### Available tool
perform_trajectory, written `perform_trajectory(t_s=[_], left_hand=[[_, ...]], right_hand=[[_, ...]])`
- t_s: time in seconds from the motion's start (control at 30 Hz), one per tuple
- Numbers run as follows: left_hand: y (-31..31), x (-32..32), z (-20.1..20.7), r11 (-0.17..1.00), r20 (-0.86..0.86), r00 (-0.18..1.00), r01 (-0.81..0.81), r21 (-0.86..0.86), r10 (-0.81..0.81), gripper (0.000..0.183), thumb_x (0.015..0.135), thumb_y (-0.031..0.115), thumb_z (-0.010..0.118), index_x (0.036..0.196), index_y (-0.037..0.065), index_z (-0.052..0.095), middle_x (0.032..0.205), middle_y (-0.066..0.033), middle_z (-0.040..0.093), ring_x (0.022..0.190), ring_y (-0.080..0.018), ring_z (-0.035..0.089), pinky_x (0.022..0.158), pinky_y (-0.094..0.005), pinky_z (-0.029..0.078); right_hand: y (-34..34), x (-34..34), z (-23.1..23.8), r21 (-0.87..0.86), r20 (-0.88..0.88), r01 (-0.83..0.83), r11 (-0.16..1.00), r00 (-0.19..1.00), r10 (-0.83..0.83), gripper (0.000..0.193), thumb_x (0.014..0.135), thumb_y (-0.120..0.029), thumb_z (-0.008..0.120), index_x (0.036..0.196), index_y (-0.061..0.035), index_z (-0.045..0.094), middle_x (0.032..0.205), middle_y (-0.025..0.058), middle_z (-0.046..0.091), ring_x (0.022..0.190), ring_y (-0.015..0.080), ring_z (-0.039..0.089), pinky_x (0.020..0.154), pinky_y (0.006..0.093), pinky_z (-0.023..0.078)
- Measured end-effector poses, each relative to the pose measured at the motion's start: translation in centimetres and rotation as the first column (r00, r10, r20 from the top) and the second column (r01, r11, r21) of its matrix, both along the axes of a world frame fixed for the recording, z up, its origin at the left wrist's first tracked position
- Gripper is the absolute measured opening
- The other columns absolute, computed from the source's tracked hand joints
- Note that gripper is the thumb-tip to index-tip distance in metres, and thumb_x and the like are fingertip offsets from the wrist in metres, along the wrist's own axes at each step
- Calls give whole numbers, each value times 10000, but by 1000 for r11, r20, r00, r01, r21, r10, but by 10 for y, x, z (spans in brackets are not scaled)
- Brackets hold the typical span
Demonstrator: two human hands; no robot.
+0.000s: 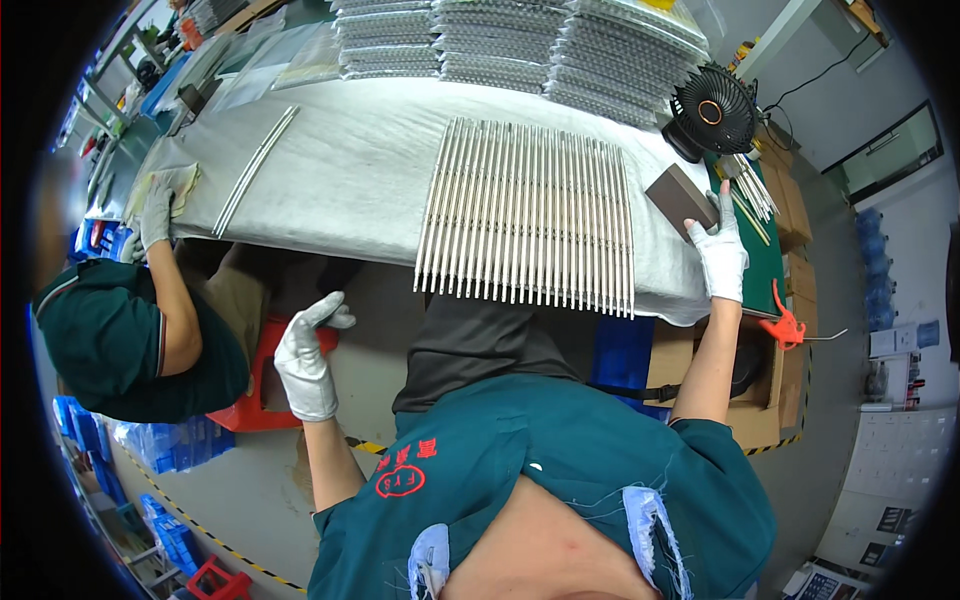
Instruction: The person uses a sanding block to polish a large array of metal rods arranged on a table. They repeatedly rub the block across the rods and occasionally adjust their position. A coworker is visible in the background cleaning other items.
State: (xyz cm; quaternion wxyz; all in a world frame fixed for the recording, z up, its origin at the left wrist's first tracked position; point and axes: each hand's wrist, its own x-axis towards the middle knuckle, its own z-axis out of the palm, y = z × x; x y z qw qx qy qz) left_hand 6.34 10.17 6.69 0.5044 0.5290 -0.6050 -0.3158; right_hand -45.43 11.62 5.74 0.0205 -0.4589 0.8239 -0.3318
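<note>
Many thin silvery metal rods (525, 215) lie side by side in a flat row on the white-covered table (340, 170) before me. My right hand (722, 258), in a white glove, is at the right end of the table. Its thumb and fingers straddle the near end of a dark brown rectangular block (680, 197), which seems gripped between them. Off the table's front edge, my left hand (308, 360), gloved too, hovers in the air left of the rods. Its fingers are extended with the thumb apart, and nothing is in it.
A black fan (708, 112) stands behind the block. More rods (750, 190) and a red air gun (785, 322) are at the right. Bubble-wrapped stacks (500, 45) line the back. At left, a co-worker (140, 340) sits near a few separate rods (257, 170).
</note>
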Motion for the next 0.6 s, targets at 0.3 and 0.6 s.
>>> perform_trajectory(t_s=[0.3,0.6], left_hand=[[-44,-107,18,758,767,540,643,-109,-348,508,861,381,669,1247,57,609,1200,-102,650,1167,-339,573,1027,-453,421],[-37,-147,-11,742,849,380,670,20,-366,683,837,381,695,1407,89,459,1398,-118,524,1295,-300,483,1097,-453,359]], right_hand=[[-16,25,16,-345,174,-135,929,963,205,599,847,-117,713,1411,-222,540,996,-46,684,623,21,473,616,194,439],[-51,89,27,-85,260,-290,953,917,303,662,863,-147,712,1470,-195,452,698,25,613,609,72,506,641,254,473]])
